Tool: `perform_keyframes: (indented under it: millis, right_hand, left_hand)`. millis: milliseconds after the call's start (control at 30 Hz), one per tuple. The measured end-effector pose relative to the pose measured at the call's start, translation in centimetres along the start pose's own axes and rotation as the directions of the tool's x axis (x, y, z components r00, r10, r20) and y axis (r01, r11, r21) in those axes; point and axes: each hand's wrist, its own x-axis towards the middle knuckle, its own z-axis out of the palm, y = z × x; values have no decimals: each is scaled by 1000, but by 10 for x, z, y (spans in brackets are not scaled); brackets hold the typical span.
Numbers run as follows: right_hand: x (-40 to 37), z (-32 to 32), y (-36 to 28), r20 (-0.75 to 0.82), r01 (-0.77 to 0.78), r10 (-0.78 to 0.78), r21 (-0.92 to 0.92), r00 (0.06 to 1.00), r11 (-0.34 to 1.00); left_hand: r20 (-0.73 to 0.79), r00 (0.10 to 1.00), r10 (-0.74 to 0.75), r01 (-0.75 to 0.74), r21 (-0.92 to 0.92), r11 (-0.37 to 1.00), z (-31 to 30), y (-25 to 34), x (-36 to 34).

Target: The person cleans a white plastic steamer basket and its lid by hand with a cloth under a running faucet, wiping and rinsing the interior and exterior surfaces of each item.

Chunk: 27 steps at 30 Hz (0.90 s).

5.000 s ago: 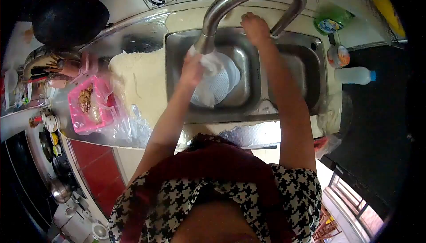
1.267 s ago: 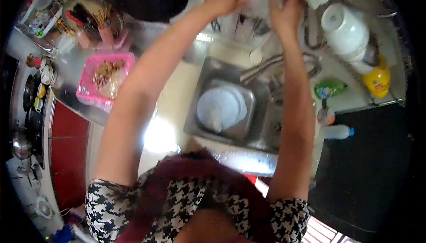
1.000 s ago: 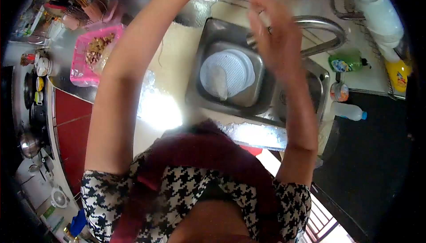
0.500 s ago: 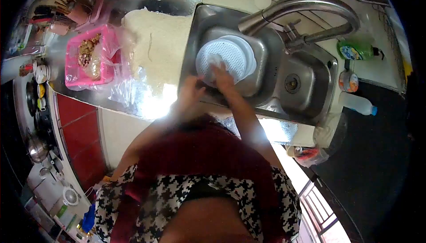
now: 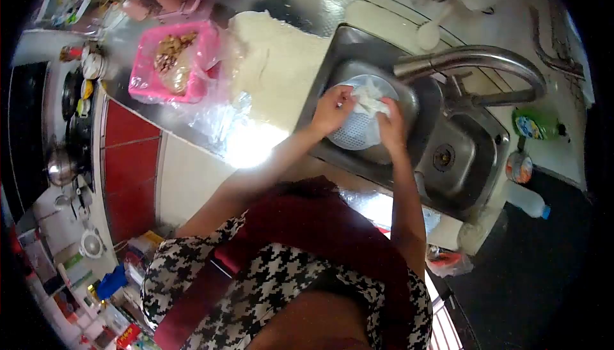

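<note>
A crumpled, thin white sheet (image 5: 368, 96) is hiding some fingertips; left hand (image 5: 332, 109) and right hand (image 5: 391, 124), nearly closed, are pinching it between them.

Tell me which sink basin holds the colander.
The left basin: the white colander sits inside it, whereas the right basin has only its drain showing.

The left hand (image 5: 332, 109) and right hand (image 5: 391, 125) are bare. Further up from each hand there is a loose sleeve (image 5: 185, 260), patterned with black and white houndstooth. Behind both hands, the dark red apron (image 5: 320, 216) covers the chest, with wide straps (image 5: 185, 305) of same colour.
</note>
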Motion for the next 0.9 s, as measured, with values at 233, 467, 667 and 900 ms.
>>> perform_keyframes:
  millis: [233, 467, 667, 900]
  right_hand:
    - [-7, 5, 8, 18, -79, 79, -3, 997, 997]
    - [-18, 36, 36, 199, -25, 97, -336, 975, 942]
    - [-33, 27, 55, 134, 19, 39, -404, 990, 914]
    - [-33, 34, 36, 172, -41, 110, -360, 979, 932]
  left_hand:
    - [-255, 794, 552, -105, 837, 537, -134, -9, 22]
    - [-373, 912, 171, 160, 707, 689, -150, -42, 35]
    - [-418, 870, 260, -176, 230, 957, -150, -13, 20]
    - [-457, 820, 345, -37, 560, 828, -204, -25, 130]
